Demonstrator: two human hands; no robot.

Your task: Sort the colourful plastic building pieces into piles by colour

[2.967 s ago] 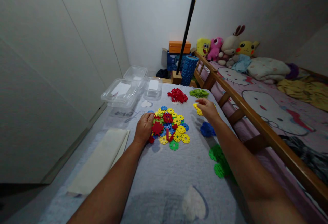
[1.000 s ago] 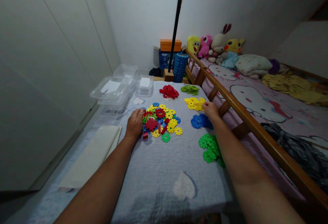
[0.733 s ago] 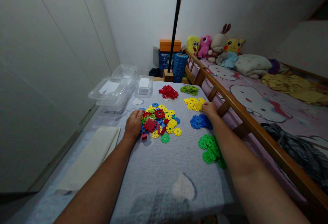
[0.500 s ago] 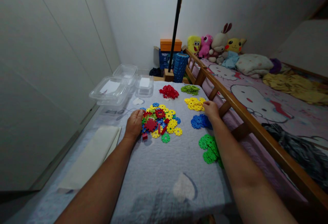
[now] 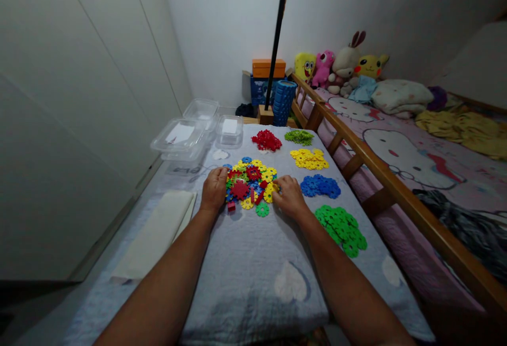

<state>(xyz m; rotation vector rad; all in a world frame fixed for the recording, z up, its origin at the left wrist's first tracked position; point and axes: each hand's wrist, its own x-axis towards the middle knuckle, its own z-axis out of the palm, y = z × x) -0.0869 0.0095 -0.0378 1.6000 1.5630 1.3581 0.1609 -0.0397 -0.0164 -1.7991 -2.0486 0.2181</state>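
Table (image 5: 237, 267): carries every pile.
Mixed pile (image 5: 240, 190): on the table, between my left grip (image 5: 214, 190) and right grip (image 5: 291, 196).
Green pile (image 5: 343, 227), blue pile (image 5: 320, 186): clearer to view now.
Yellow pile (image 5: 309, 159): my right grip has just left it; I judge the work has swung back to the mixed pile.
Right grip: fingers curled at yellow discs (image 5: 269, 194); I can't tell if one is held.
Left grip: fingers together along the pile's edge, hold unclear.

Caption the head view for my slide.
Left hand and right hand flank a mixed pile of plastic pieces; blue pile at right.
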